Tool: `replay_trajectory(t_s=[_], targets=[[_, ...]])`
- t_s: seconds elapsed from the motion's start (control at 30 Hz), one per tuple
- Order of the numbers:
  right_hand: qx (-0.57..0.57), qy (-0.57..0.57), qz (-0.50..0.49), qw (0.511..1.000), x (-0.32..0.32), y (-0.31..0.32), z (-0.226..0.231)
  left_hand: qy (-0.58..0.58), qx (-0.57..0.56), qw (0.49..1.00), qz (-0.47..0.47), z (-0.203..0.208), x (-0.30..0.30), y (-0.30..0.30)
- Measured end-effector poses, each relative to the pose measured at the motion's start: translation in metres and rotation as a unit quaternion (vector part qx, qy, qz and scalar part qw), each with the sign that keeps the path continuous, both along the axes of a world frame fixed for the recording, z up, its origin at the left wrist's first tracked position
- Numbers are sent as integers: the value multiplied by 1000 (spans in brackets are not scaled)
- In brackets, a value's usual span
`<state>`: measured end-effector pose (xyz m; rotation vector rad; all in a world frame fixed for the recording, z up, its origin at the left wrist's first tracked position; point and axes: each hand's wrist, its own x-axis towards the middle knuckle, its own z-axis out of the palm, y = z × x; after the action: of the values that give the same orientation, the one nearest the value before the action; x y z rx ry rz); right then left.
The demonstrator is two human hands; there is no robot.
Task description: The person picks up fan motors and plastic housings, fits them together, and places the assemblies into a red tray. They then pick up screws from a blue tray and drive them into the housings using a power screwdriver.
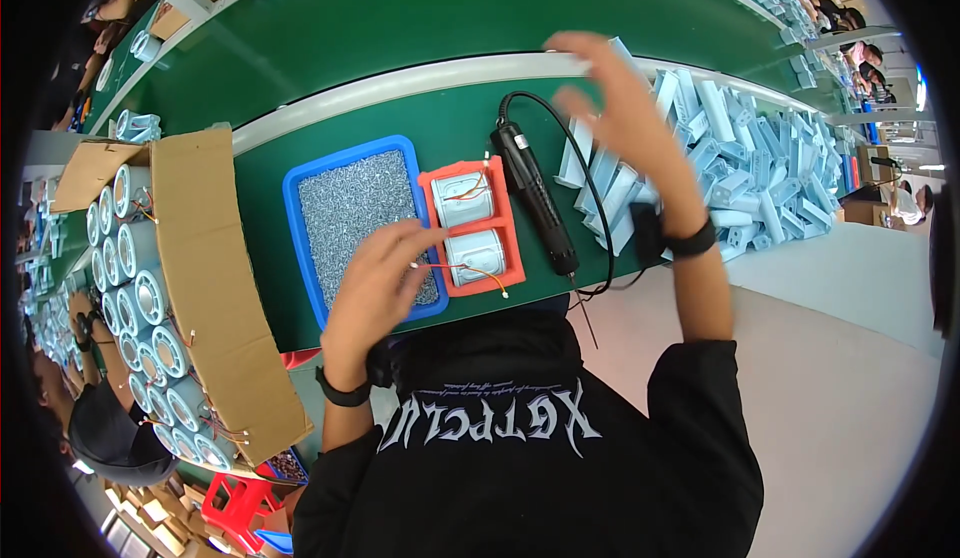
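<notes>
An orange two-slot holder lies in front of me with a pale blue cylindrical housing in each slot. Thin red and yellow wires trail over the upper housing and the lower housing. My left hand hovers at the holder's left edge, over a blue tray filled with small metal screws. Its fingers are apart, with the thumb close to the lower housing's wire end; whether they touch is unclear. My right hand, slightly blurred, is raised beside the pile of pale blue parts, fingers apart and nothing visible in them.
A black electric screwdriver with a looping cord lies right of the holder. Pale blue plastic parts are heaped at the right. On the left stands a cardboard box of wired cylindrical housings. A pale rail crosses behind the tray.
</notes>
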<state>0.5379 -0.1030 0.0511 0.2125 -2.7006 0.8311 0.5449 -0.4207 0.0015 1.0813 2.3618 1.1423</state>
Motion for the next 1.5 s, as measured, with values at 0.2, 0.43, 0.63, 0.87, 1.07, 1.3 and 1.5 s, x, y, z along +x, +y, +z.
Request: replay_trajectory(t_s=[0.2, 0.43, 0.63, 0.87, 1.07, 1.3, 1.5], targets=[[297, -349, -183, 870, -70, 137, -34, 106, 8, 991, 76, 2, -21, 40], [320, -420, -206, 824, -78, 129, -60, 131, 45, 990, 3, -4, -18, 71], [-59, -181, -143, 971, -50, 107, -9, 80, 73, 994, 25, -2, -18, 73], [-572, -1, 75, 817, 44, -52, 55, -59, 176, 980, 70, -8, -17, 72], [-477, -49, 97, 872, 53, -63, -3, -25, 231, 970, 64, -7, -14, 76], [-424, 50, 71, 902, 56, -69, -16, 1, 234, 969, 76, -20, -12, 71], [-355, 61, 143, 922, 54, -72, -22, 17, 220, 972, 77, -22, -9, 70]])
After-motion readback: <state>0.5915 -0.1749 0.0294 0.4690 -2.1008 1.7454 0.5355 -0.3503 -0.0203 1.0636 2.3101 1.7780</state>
